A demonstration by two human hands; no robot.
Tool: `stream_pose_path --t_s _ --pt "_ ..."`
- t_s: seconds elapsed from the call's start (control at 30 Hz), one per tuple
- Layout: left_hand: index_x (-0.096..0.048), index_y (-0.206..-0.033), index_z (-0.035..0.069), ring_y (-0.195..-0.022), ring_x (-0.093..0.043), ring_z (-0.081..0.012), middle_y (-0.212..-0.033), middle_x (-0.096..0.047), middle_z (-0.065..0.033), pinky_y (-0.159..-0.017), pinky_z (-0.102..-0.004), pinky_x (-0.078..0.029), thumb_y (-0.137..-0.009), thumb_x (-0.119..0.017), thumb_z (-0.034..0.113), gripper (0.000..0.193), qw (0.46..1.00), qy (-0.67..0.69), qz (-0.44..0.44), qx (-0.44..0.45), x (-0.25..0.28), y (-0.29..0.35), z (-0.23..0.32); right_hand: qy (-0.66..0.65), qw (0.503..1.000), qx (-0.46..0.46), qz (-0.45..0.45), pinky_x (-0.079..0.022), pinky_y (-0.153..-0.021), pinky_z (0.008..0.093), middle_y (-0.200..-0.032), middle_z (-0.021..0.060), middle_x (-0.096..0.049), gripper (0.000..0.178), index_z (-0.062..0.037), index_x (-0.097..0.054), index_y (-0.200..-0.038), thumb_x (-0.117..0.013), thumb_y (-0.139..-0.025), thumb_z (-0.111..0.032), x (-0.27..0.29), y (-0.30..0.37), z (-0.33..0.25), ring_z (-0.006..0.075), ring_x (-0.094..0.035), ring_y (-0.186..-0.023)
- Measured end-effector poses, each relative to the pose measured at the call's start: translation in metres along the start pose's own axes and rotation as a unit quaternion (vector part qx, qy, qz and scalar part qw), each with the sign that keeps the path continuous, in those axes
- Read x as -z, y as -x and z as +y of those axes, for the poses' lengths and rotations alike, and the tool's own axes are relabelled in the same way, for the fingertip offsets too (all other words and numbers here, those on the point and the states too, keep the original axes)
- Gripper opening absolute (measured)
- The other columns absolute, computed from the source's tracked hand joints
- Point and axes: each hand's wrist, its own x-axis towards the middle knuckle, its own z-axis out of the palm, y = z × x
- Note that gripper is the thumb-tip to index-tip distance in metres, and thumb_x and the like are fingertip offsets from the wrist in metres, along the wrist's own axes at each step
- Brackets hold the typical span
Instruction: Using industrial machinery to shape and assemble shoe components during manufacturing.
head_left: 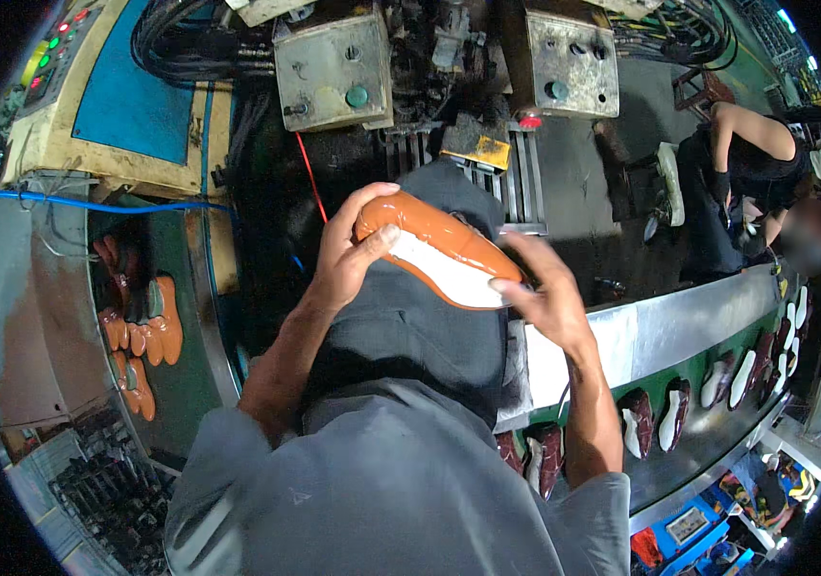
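A glossy orange-brown shoe upper (429, 228), stretched over its form, lies across both my hands above my lap. Its white sole side (458, 276) faces partly up toward me. My left hand (353, 240) is closed round the left end, thumb pressing on the edge of the white area. At the opposite end my right hand (547, 288) grips with the thumb on the white sole side and the fingers behind, slightly blurred by motion.
Ahead stand two grimy control boxes (333, 75) and a machine with metal rails. Several brown uppers (166, 317) stand on a green belt at left. Dark red uppers (675, 413) line a conveyor at right. Another person (756, 182) sits bent over, far right.
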Motion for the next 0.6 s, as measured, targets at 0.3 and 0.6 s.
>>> stream_pose_path --t_s 0.3,0.6 --pt "-0.070 -0.138 0.004 -0.127 -0.063 -0.0350 -0.137 -0.064 -0.0183 -0.111 -0.0418 -0.049 -0.096 -0.076 0.011 0.043 0.940 -0.340 0.013 -0.030 0.007 0.015 -0.060 0.294 0.796 -0.466 0.252 -0.041 -0.115 0.0592 -0.145 0.0373 -0.051 0.079 0.0039 -0.047 -0.157 -0.074 -0.101 -0.045 -0.098 0.309 0.227 0.0557 -0.050 -0.133" --pt "-0.064 -0.145 0.004 -0.130 -0.064 -0.0339 -0.138 -0.063 -0.0174 -0.110 -0.0398 -0.053 -0.083 -0.090 0.012 0.068 0.902 -0.384 -0.181 -0.076 0.041 0.009 -0.028 -0.170 0.783 -0.467 0.375 -0.054 -0.068 0.0423 -0.093 0.0161 -0.072 0.039 0.0041 -0.071 -0.117 -0.053 -0.105 -0.028 -0.077 0.329 0.213 0.0281 -0.067 -0.074"
